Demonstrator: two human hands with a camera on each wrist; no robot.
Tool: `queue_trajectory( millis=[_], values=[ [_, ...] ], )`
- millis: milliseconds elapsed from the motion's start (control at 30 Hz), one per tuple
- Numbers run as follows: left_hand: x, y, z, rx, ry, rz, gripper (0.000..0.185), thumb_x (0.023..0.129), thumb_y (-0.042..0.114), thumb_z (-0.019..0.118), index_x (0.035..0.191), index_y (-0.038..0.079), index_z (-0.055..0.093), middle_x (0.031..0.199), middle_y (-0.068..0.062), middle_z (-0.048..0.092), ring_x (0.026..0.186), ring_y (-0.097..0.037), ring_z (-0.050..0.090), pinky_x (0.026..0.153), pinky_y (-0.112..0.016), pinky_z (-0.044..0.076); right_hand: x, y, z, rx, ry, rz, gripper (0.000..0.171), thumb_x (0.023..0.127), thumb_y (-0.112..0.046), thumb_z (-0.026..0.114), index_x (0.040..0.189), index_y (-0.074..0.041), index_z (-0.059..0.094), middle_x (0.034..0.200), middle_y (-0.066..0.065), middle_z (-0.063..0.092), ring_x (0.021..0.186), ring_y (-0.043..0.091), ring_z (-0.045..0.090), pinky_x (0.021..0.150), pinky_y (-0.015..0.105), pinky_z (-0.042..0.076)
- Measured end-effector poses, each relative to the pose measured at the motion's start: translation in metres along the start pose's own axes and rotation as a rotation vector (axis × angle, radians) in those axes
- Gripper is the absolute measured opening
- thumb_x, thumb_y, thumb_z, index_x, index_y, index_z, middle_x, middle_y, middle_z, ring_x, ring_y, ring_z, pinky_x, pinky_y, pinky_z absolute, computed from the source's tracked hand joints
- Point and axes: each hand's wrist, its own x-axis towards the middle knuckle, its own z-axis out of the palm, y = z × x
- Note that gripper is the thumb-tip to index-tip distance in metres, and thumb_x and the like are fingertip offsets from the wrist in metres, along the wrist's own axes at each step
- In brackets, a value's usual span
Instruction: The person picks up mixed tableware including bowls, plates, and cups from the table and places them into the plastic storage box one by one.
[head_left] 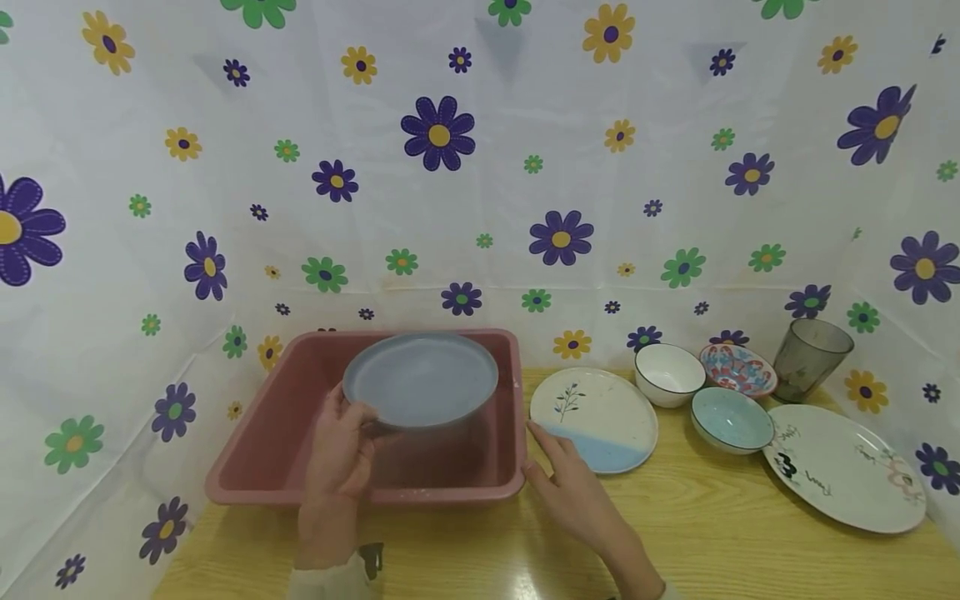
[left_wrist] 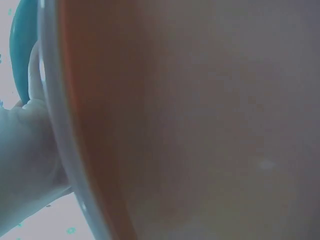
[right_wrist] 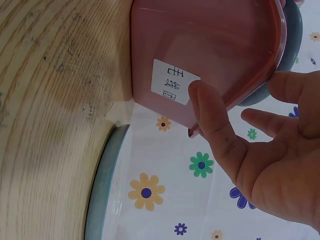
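Observation:
With its thumb over the near-left edge, my left hand (head_left: pixel 341 450) grips a round grey-blue plate (head_left: pixel 422 379) above a pink plastic basin (head_left: pixel 405 496). The plate is tilted, its upper face towards the head camera. My right hand (head_left: pixel 577 496) is at the basin's front right corner, its fingers fairly straight and spread. In the right wrist view its fingertips lie close to the basin's rim and outer wall; contact is hard to tell. Beside that hand lies a white plate with a blue band (head_left: pixel 592 417). A blurred basin wall (left_wrist: pixel 200 110) fills most of the left wrist view.
On the right of the wooden table (head_left: pixel 697 542) stand a white bowl (head_left: pixel 669 375), a light blue bowl (head_left: pixel 732 421), a red-and-blue patterned bowl (head_left: pixel 738 371), a dark glass (head_left: pixel 810 362) and an oval plate (head_left: pixel 851 471). A flowered curtain (head_left: pixel 495 183) hangs behind.

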Motion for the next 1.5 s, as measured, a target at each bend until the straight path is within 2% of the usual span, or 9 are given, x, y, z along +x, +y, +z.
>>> queue_trajectory(
  millis=[167, 300, 433, 700, 833, 1033, 1200, 1500],
  values=[
    [0.002, 0.0, -0.004, 0.01, 0.034, 0.007, 0.079, 0.089, -0.008, 0.034, 0.16, 0.012, 0.003, 0.159, -0.007, 0.019, 0.106, -0.011, 0.047, 0.078, -0.023, 0.057, 0.0, -0.001, 0.001, 0.001, -0.023, -0.006, 0.057, 0.101, -0.036, 0.055, 0.153, -0.019, 0.04, 0.142, 0.02, 0.048, 0.102, 0.025, 0.061, 0.083, 0.042, 0.053],
    [0.004, 0.001, -0.007, 0.012, 0.04, -0.001, 0.081, 0.09, -0.008, 0.033, 0.16, 0.014, -0.002, 0.163, -0.005, 0.013, 0.112, -0.012, 0.044, 0.081, -0.022, 0.056, 0.0, -0.002, 0.001, 0.007, -0.044, -0.012, 0.06, 0.1, -0.041, 0.055, 0.153, -0.016, 0.04, 0.142, 0.019, 0.048, 0.093, 0.018, 0.058, 0.077, 0.034, 0.051],
    [0.006, 0.002, -0.008, 0.01, 0.039, -0.005, 0.081, 0.09, -0.007, 0.033, 0.16, 0.016, -0.002, 0.164, -0.004, 0.01, 0.113, -0.014, 0.046, 0.08, -0.024, 0.056, 0.0, -0.002, 0.001, 0.002, -0.071, -0.016, 0.064, 0.1, -0.045, 0.054, 0.154, -0.016, 0.037, 0.141, 0.018, 0.048, 0.087, 0.014, 0.056, 0.073, 0.032, 0.05],
    [0.008, 0.002, -0.01, 0.006, 0.086, -0.02, 0.084, 0.088, -0.007, 0.035, 0.16, 0.017, -0.002, 0.161, -0.008, 0.014, 0.116, -0.018, 0.048, 0.084, -0.035, 0.058, 0.001, 0.001, 0.001, 0.002, -0.113, 0.007, 0.067, 0.1, -0.051, 0.051, 0.156, -0.019, 0.032, 0.141, 0.017, 0.049, 0.093, 0.016, 0.056, 0.079, 0.036, 0.051],
    [0.009, 0.002, -0.012, 0.012, 0.102, -0.016, 0.086, 0.087, -0.008, 0.035, 0.16, 0.016, -0.005, 0.164, -0.007, 0.011, 0.124, -0.022, 0.042, 0.084, -0.037, 0.058, 0.001, 0.001, 0.001, 0.007, -0.123, 0.014, 0.066, 0.1, -0.049, 0.052, 0.156, -0.02, 0.032, 0.139, 0.019, 0.049, 0.091, 0.017, 0.056, 0.078, 0.037, 0.05],
    [0.01, 0.001, -0.016, 0.024, 0.104, -0.019, 0.086, 0.087, -0.007, 0.035, 0.159, 0.016, -0.006, 0.163, -0.008, 0.012, 0.127, -0.023, 0.041, 0.083, -0.037, 0.058, 0.0, 0.001, 0.001, 0.007, -0.132, 0.025, 0.066, 0.101, -0.048, 0.051, 0.157, -0.022, 0.03, 0.137, 0.018, 0.049, 0.09, 0.017, 0.055, 0.078, 0.038, 0.05],
    [0.011, -0.001, -0.02, 0.024, 0.119, -0.032, 0.085, 0.088, -0.006, 0.036, 0.159, 0.016, -0.006, 0.161, -0.011, 0.015, 0.126, -0.024, 0.042, 0.086, -0.038, 0.057, 0.0, 0.001, 0.002, 0.004, -0.133, 0.018, 0.066, 0.101, -0.049, 0.05, 0.157, -0.021, 0.029, 0.138, 0.019, 0.049, 0.094, 0.019, 0.056, 0.082, 0.041, 0.051],
    [0.012, -0.002, -0.025, -0.015, 0.146, -0.065, 0.084, 0.09, -0.005, 0.035, 0.16, 0.021, -0.004, 0.164, -0.007, 0.009, 0.136, -0.026, 0.035, 0.092, -0.044, 0.054, 0.0, 0.002, 0.003, 0.005, -0.132, 0.02, 0.067, 0.1, -0.051, 0.049, 0.157, -0.02, 0.03, 0.142, 0.022, 0.047, 0.107, 0.026, 0.058, 0.09, 0.049, 0.051]
  ],
)
